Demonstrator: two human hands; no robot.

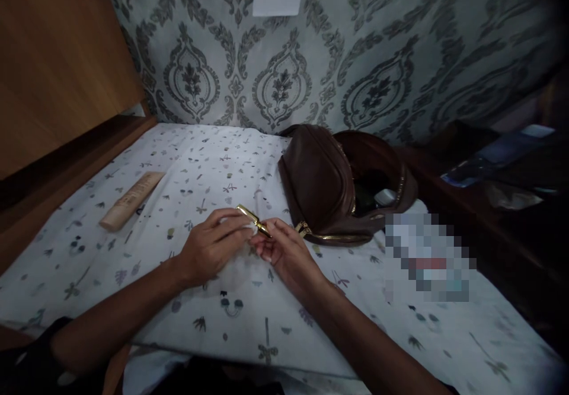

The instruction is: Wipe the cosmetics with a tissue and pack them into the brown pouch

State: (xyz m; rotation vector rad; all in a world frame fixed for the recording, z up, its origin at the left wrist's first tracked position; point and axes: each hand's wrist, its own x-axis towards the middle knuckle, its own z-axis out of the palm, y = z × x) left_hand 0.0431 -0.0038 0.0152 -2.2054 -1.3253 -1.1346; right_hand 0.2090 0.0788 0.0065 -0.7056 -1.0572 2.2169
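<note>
Over the middle of the patterned cloth, both hands meet at a slim, shiny gold cosmetic tube (249, 212). Its exact kind is too small to make out. My left hand (217, 241) is closed around the upper-left part of the tube. A bit of white material, perhaps tissue, shows under the left fingers. My right hand (284, 247) pinches the tube's lower-right end between thumb and fingers. Just to the right of that hand stands an open brown leather bag (315, 175) with a gold zip, a white-capped item (384, 197) visible inside it.
A tan squeeze tube (131, 201) lies at the left on the white patterned cloth (231, 335). A blurred-out packet (429, 264) rests right of the bag. Wooden furniture (57, 57) borders the left, and a patterned wall (284, 80) closes off the back. Dark clutter fills the right side.
</note>
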